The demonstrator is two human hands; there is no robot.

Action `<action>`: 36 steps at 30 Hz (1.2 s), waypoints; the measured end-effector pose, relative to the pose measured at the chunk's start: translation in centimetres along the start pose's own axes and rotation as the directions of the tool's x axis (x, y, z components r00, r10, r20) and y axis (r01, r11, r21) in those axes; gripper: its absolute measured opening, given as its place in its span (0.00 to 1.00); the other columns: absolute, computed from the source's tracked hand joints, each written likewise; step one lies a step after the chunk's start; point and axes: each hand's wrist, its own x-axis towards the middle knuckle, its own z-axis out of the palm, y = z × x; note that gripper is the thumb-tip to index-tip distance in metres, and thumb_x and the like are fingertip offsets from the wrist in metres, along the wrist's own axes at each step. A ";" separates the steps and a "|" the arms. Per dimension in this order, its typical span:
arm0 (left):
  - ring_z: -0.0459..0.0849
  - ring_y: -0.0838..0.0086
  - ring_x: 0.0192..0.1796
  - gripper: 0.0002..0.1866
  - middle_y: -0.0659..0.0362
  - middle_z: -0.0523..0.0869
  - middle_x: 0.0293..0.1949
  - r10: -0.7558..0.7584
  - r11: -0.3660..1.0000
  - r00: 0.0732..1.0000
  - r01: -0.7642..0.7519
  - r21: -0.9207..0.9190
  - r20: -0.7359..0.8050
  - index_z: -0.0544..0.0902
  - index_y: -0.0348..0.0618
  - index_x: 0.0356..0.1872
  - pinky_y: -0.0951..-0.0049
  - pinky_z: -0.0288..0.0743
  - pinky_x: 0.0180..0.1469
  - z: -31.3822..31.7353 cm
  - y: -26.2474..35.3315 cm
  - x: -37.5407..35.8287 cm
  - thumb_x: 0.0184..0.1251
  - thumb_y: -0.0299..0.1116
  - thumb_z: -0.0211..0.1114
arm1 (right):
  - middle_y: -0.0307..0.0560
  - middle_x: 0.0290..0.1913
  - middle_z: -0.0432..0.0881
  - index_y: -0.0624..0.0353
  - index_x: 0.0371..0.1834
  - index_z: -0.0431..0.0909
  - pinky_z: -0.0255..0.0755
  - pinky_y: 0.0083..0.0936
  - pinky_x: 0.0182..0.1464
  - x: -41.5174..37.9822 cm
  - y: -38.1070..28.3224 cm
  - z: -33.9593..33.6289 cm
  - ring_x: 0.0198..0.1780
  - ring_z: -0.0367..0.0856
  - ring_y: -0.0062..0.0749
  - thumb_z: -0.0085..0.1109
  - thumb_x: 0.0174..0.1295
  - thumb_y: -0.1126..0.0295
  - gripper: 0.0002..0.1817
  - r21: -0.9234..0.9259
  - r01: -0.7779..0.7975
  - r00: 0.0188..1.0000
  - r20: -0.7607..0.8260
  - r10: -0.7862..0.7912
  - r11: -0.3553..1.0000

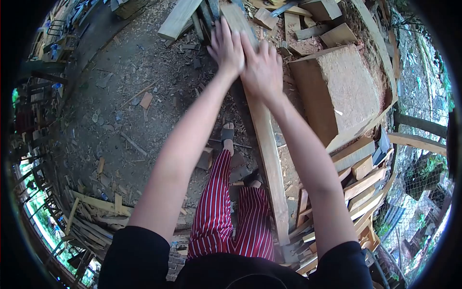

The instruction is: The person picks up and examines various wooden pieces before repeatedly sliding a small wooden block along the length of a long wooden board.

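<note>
Both arms reach forward over a long, narrow wooden beam (263, 139) that runs from the top centre down past my right leg. My left hand (227, 49) is at the beam's left edge, its fingers spread and pointing away from me. Close beside it, my right hand (263, 67) lies over the beam, palm down with the fingers apart. The two hands touch or nearly touch at the thumbs. Nothing shows gripped in either one. What lies directly under the palms is hidden.
A big wooden block (346, 91) stands right of the beam, with offcuts (339, 36) behind it. Stacked boards (361, 188) lie lower right. Another thick plank (179, 19) juts in at the top. Wood chips cover the ground around my feet.
</note>
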 end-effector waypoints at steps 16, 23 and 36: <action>0.45 0.45 0.79 0.33 0.40 0.47 0.78 0.053 0.997 0.995 -0.049 -0.054 0.080 0.47 0.34 0.77 0.46 0.38 0.77 -3.2 5.6 -26.9 0.80 0.44 0.36 | 0.59 0.47 0.72 0.44 0.76 0.61 0.68 0.40 0.54 -24.9 0.5 -6.8 0.49 0.72 0.52 0.53 0.58 0.65 0.37 0.067 -0.078 0.965 0.254 0.058 0.995; 0.42 0.43 0.79 0.37 0.35 0.45 0.77 -0.037 0.998 0.937 0.055 -0.041 0.348 0.42 0.30 0.77 0.41 0.32 0.77 -4.7 7.9 -43.4 0.76 0.41 0.44 | 0.59 0.47 0.68 0.46 0.72 0.68 0.65 0.43 0.47 -40.8 2.0 -10.3 0.43 0.68 0.52 0.60 0.57 0.59 0.35 0.103 -0.101 0.950 0.306 0.065 0.990; 0.45 0.44 0.79 0.33 0.43 0.44 0.79 0.258 0.963 0.965 -0.253 0.090 -0.053 0.50 0.48 0.79 0.35 0.37 0.73 -0.9 -0.9 -5.5 0.79 0.50 0.41 | 0.58 0.52 0.74 0.40 0.72 0.65 0.71 0.45 0.54 -5.2 0.2 -1.1 0.53 0.74 0.53 0.54 0.60 0.63 0.32 0.075 0.014 1.000 -0.011 -0.013 0.997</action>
